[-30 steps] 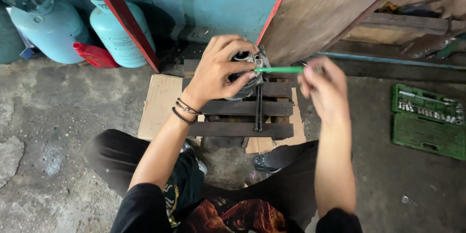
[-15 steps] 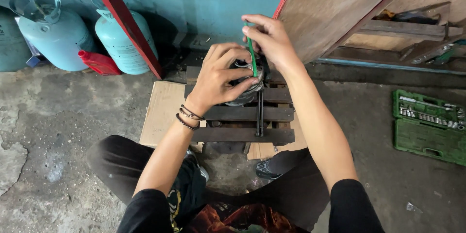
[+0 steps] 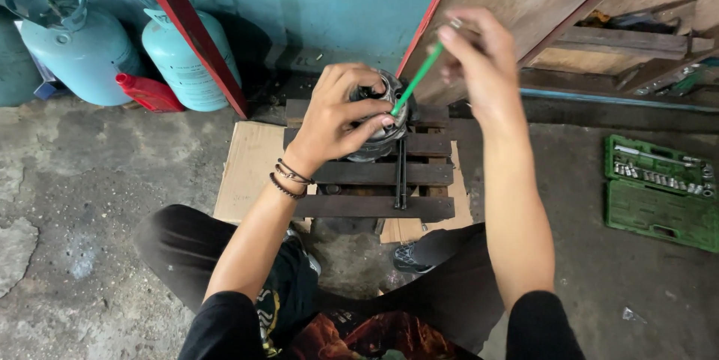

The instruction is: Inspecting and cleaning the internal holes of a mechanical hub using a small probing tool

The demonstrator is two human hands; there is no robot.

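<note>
My left hand (image 3: 341, 114) grips a round grey metal part (image 3: 386, 129) that rests on a small dark wooden slatted stand (image 3: 374, 174). Its fingers curl over the top and front of the part, hiding much of it. My right hand (image 3: 479, 56) is raised above and to the right, holding the upper end of a thin green-handled tool (image 3: 416, 80). The tool slants down to the left, its tip reaching the top of the metal part by my left fingers. I wear dark bracelets on the left wrist.
Two pale blue gas cylinders (image 3: 79, 49) and a red can (image 3: 150, 92) stand at the back left by a teal wall. A green open socket set case (image 3: 659, 189) lies on the concrete floor at right. Cardboard (image 3: 251, 169) lies under the stand. Wooden boards (image 3: 539, 0) lean at the back right.
My right hand has swung the green tool from lying level across the part, through upright, to a slant with the hand high at right. My left hand has stayed on the part.
</note>
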